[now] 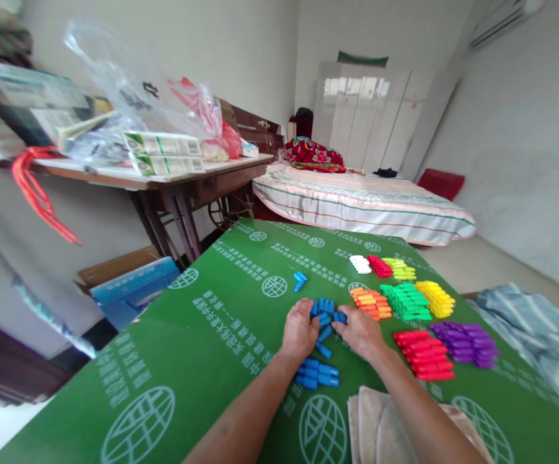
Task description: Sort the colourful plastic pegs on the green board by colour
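Small blue plastic pieces (326, 305), shaped like short capped tubes, lie loosely between my two hands on the green board (221, 322). My left hand (301, 327) curls its fingers against a blue piece at the left of this group. On the other side my right hand (360, 330) has its fingers closed on blue pieces (339, 317). Nearer to me, more blue tubes (317, 374) lie stacked in rows. Two or so blue tubes (299, 280) rest apart, beyond my left hand. The fingertips are partly hidden.
To the right are sorted piles: orange (371, 304), green (406, 301), yellow (435, 299), red (423, 356) and purple (465, 345), with white (359, 264) farther back. A beige cloth (380, 425) lies under my right forearm. A cluttered sewing table (231, 169) stands left; a bed (357, 200) is behind.
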Demonstrator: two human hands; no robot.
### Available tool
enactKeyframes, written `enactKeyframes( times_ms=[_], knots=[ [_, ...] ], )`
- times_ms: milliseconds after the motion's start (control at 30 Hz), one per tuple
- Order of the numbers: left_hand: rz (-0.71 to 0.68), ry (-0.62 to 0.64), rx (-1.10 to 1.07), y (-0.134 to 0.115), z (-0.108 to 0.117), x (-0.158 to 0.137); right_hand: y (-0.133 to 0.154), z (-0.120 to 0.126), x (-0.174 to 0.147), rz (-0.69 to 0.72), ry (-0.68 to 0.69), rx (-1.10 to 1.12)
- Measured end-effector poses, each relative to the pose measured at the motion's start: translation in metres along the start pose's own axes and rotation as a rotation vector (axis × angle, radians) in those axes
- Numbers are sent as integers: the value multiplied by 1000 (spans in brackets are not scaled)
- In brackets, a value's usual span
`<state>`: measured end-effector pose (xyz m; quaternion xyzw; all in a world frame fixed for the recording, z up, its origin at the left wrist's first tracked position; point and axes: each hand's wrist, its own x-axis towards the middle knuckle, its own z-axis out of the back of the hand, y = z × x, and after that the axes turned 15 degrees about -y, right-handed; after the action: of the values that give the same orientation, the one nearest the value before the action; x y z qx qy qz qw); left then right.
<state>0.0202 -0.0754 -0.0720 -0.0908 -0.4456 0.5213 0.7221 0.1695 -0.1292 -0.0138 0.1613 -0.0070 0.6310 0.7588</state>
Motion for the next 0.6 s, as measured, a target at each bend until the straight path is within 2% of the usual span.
enactKeyframes(
  times_ms=[600],
  knots=[
    [35, -7, -83, -2, 4, -1, 6, 1, 0, -9, 50, -47]
  ],
)
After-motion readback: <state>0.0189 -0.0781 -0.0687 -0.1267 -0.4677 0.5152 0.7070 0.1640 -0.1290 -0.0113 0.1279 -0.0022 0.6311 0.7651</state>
